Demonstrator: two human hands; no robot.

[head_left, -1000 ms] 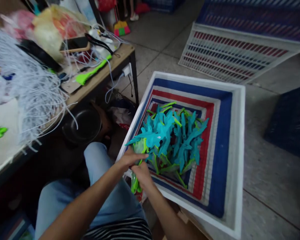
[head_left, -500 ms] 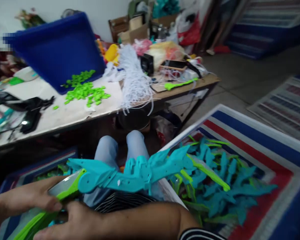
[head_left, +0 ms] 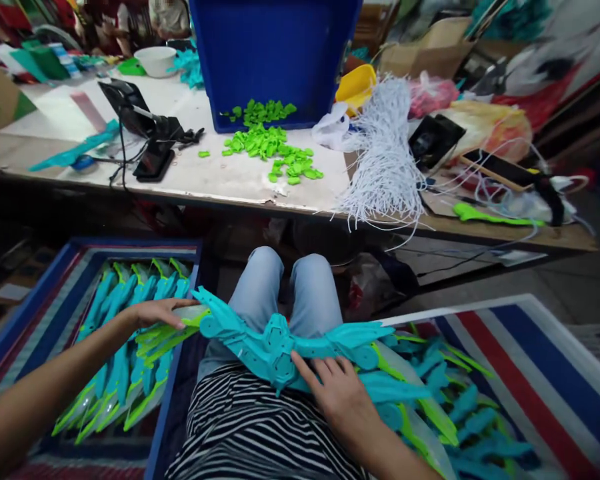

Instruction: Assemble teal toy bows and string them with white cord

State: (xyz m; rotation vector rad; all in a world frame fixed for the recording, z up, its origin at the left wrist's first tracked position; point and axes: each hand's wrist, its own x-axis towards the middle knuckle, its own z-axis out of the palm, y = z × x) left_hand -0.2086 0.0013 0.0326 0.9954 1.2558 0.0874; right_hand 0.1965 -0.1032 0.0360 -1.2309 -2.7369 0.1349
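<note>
Across my lap lies a teal plastic toy (head_left: 280, 347) shaped like a pair of wings, with a raised centre and hinged ends in green and clear plastic. My left hand (head_left: 163, 313) grips the green-and-clear wing (head_left: 193, 320) at its left end. My right hand (head_left: 340, 393) holds the teal body just right of the centre, index finger stretched along it. A second teal piece (head_left: 395, 387) shows beside that hand, partly hidden. To the left, a blue-rimmed crate (head_left: 73, 250) holds similar toys (head_left: 125, 333) in rows; to the right, more pieces (head_left: 465, 413) lie heaped in a striped-lined crate (head_left: 500, 340).
The worktable (head_left: 180, 177) runs ahead of my knees. On it stand a tilted blue bin (head_left: 275, 60) with small green parts (head_left: 265, 143), a bundle of white ties (head_left: 385, 153), a black phone stand (head_left: 150, 133) and a phone (head_left: 500, 170). People sit at the far left.
My view has swung left. My right hand has moved from the toy's left wing to its middle, while my left hand remains at that wing. The toy now lies centred over my lap.
</note>
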